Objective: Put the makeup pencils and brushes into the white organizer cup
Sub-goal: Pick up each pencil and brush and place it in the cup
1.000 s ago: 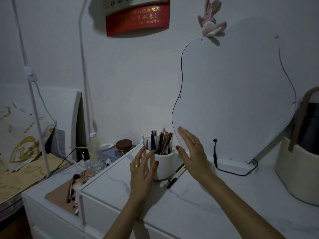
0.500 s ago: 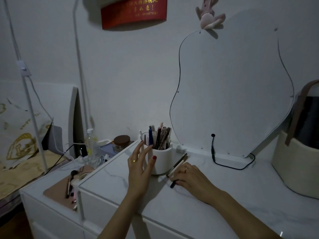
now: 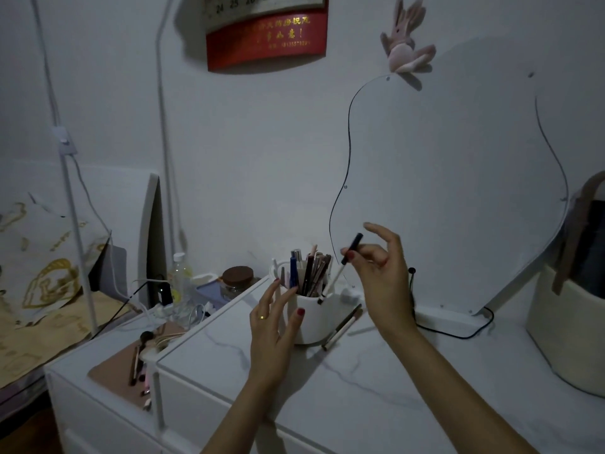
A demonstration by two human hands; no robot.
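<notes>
The white organizer cup [image 3: 311,319] stands on the white marbled tabletop [image 3: 376,381] with several pencils and brushes [image 3: 311,273] upright in it. My right hand [image 3: 381,273] pinches a white pencil with a dark cap [image 3: 340,268], tilted, its lower tip just at the cup's right rim. My left hand [image 3: 273,329] is spread open beside the cup's left wall, fingers near it, holding nothing. One brown pencil [image 3: 342,326] lies flat on the tabletop right of the cup.
A curved mirror [image 3: 458,191] with a black cable [image 3: 458,335] leans behind. A cream basket [image 3: 563,332] stands far right. On the lower left cabinet lie a pink pad with brushes [image 3: 137,362], a bottle [image 3: 179,280] and a brown-lidded jar [image 3: 237,280].
My right hand went down to the tabletop beside the cup, took one of the two pencils there, and lifted it over the cup's rim. The left hand stayed by the cup.
</notes>
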